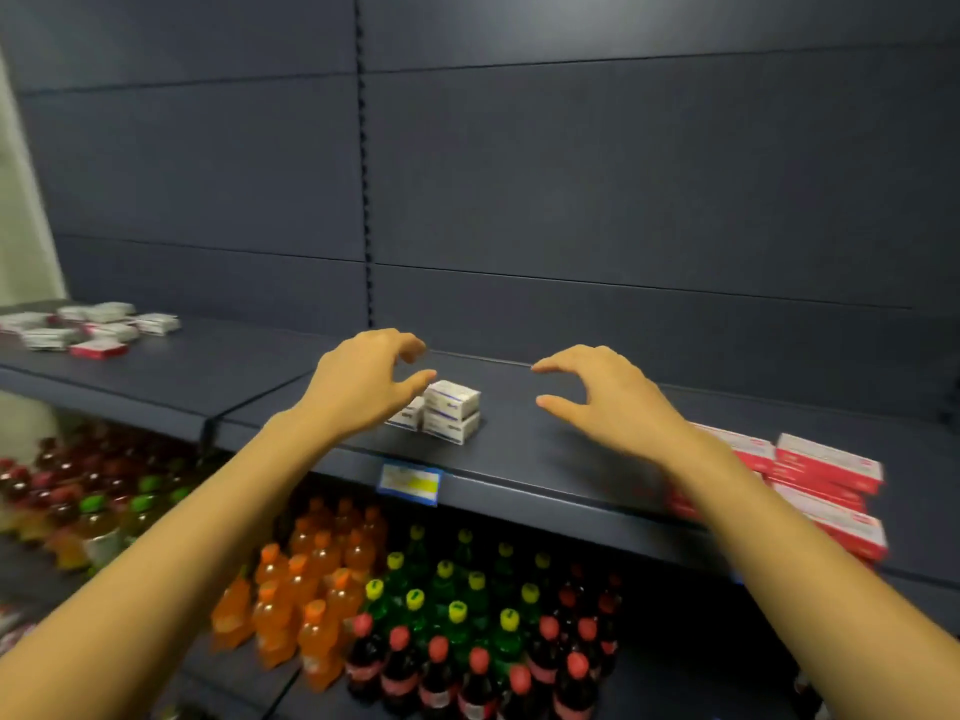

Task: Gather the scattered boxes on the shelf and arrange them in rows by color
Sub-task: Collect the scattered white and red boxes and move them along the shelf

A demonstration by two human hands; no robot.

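Note:
A small stack of white boxes with blue print (451, 418) stands near the front of the dark shelf (545, 459), two high, with another beside it on the left. My left hand (363, 381) hovers just left of and above the stack, fingers loosely curved, holding nothing. My right hand (602, 392) hovers to the right of the stack, apart from it, also curved and empty. Red and white boxes (826, 475) are stacked at the right end of the shelf, partly hidden by my right forearm. A scattered pile of white and red boxes (88, 327) lies at the far left.
A blue and yellow price label (409, 483) hangs on the shelf's front edge. Below are rows of orange bottles (306, 589), green bottles (457, 589) and dark bottles with red caps (493, 678). The grey back panel rises behind the shelf.

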